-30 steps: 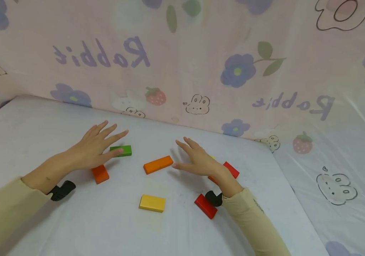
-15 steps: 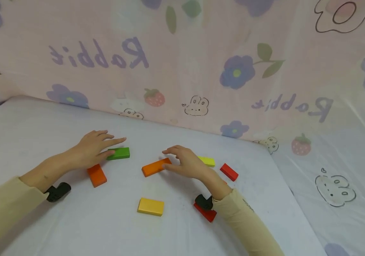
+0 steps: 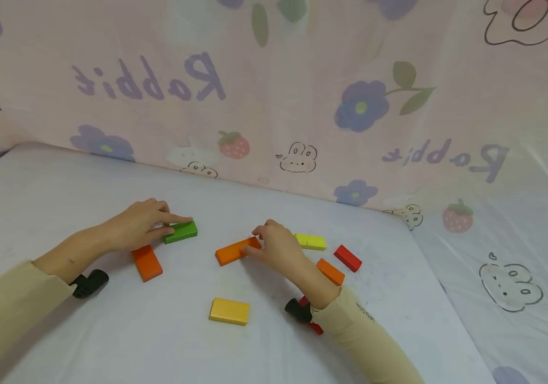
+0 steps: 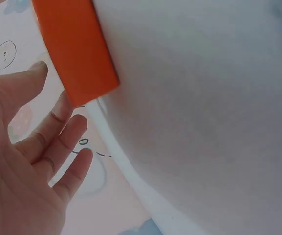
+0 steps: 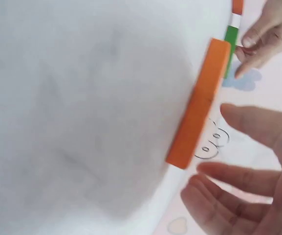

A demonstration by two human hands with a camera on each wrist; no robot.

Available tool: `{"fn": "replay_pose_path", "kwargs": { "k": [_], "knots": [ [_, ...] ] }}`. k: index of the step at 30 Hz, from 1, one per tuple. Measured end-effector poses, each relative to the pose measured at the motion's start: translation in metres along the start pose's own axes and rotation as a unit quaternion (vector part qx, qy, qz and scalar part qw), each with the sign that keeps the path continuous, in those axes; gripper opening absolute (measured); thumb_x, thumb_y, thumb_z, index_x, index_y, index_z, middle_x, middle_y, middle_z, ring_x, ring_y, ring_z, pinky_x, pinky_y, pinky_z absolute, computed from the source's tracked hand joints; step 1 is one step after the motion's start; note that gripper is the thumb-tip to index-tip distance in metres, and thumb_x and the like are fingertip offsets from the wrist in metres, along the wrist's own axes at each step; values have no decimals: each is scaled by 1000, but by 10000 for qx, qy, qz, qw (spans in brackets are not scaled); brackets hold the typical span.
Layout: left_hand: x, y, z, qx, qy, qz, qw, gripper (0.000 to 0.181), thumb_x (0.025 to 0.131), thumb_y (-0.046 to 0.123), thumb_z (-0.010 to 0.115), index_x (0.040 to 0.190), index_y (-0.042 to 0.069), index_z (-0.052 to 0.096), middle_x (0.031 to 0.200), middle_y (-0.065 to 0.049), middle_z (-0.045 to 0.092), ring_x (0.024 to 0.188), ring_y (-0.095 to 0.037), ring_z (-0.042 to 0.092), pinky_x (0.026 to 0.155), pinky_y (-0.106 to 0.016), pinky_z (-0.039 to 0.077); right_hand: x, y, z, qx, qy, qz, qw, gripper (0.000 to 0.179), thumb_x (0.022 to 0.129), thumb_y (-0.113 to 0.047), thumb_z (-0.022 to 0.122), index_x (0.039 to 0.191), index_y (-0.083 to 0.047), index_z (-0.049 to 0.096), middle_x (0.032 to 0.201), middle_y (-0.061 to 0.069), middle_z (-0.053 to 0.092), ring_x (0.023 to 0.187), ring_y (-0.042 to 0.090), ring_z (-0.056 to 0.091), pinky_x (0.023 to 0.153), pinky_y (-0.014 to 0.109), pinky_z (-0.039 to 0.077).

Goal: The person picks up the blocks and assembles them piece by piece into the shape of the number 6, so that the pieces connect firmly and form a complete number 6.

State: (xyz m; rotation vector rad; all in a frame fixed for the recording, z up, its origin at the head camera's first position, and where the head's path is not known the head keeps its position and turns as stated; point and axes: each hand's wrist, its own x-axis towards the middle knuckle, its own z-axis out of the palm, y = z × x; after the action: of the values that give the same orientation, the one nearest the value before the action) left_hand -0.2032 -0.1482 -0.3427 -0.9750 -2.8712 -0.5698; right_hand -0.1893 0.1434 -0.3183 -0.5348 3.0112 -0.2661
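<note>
I see a printed backdrop (image 3: 274, 69) rising beyond both hands; the white table (image 3: 173, 352) spreads beneath them, its far edge well past the fingertips, its surface continuing between the two hands and toward their near side. The left hand (image 3: 134, 226) bends thumb and forefinger about the green block (image 3: 183, 232), at its fingertips; I cannot tell whether they pinch it. The right hand (image 3: 280, 246) is half spread, thumb apart from curved fingers, the orange bar (image 3: 230, 253) at its fingertips; contact I cannot confirm. Just nearside of the left hand lies a wide orange block (image 3: 148, 265). Nearside and left of the right hand lies a yellow block (image 3: 229, 311); to its right lie a lime block (image 3: 313, 241), a short orange block (image 3: 330, 271) and a small red block (image 3: 348, 258).
</note>
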Motion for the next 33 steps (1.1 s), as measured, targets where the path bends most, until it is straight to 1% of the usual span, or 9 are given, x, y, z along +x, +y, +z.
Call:
{"fn": "replay_pose_path", "kwargs": {
  "k": [3, 8, 10, 14, 17, 20, 24, 29, 33],
  "knots": [
    [1, 0, 0, -55, -123, -26, 9999, 37, 86, 16, 64, 121, 24, 63, 87, 3, 58, 75, -12, 42, 64, -24, 33, -1, -2, 4, -123, 47, 134, 9998, 47, 79, -46, 69, 107, -9, 68, 90, 5, 59, 72, 15, 52, 63, 24, 44],
    [-1, 1, -1, -423, -337, -154, 9984, 36, 87, 17, 63, 123, 23, 62, 86, 3, 55, 72, -11, 41, 61, -23, 34, -2, -4, 8, -129, 162, 58, 9998, 47, 78, -45, 70, 104, -6, 68, 83, 3, 58, 70, 14, 48, 59, 21, 38],
    [-1, 2, -2, -530, -372, -180, 9977, 36, 88, 17, 62, 123, 22, 62, 86, 3, 55, 71, -11, 40, 60, -22, 33, -2, -5, 8, -76, 163, 45, 9998, 49, 78, -45, 70, 105, -5, 68, 82, 3, 58, 69, 14, 47, 57, 21, 34],
    [-1, 4, -2, -619, -476, -297, 9965, 37, 88, 20, 62, 125, 20, 60, 84, 2, 54, 70, -11, 40, 59, -22, 33, -3, -8, 9, 63, 30, 91, 9999, 55, 79, -46, 69, 111, -2, 66, 86, 5, 59, 69, 14, 46, 55, 21, 28],
    [-1, 7, -2, -713, -633, -500, 9942, 39, 88, 22, 62, 127, 19, 59, 81, 1, 52, 68, -12, 40, 57, -23, 33, -2, -9, 10, 123, -72, 3, 9999, 58, 79, -46, 69, 117, -2, 63, 93, 7, 61, 72, 15, 46, 56, 20, 30],
    [-1, 10, -2, -817, -774, -660, 9914, 41, 88, 22, 62, 129, 17, 57, 78, 0, 48, 68, -13, 40, 56, -23, 33, 0, -7, 11, 229, -174, -142, 9995, 61, 80, -47, 67, 124, -4, 59, 103, 8, 61, 78, 15, 48, 62, 21, 35],
    [0, 13, 0, -927, -900, -686, 9892, 44, 88, 23, 61, 131, 15, 54, 78, -2, 47, 70, -14, 41, 58, -24, 33, 5, -3, 13, 517, -410, -244, 9975, 68, 80, -47, 67, 131, -5, 52, 112, 9, 57, 86, 16, 48, 71, 23, 40],
    [3, 17, 3, -945, -977, -645, 9886, 48, 89, 26, 60, 134, 13, 50, 79, -2, 46, 72, -14, 41, 58, -24, 33, 14, 1, 12, 785, -517, -225, 9953, 71, 78, -45, 71, 134, -6, 49, 111, 10, 53, 85, 16, 47, 69, 22, 39],
    [6, 19, 4, -904, -905, -651, 9896, 49, 89, 26, 61, 134, 10, 49, 77, -1, 45, 70, -13, 41, 58, -23, 33, 24, 1, 11, 827, -453, -279, 9952, 70, 78, -43, 71, 133, -3, 50, 107, 11, 52, 84, 17, 46, 67, 23, 37]
  ]
}}
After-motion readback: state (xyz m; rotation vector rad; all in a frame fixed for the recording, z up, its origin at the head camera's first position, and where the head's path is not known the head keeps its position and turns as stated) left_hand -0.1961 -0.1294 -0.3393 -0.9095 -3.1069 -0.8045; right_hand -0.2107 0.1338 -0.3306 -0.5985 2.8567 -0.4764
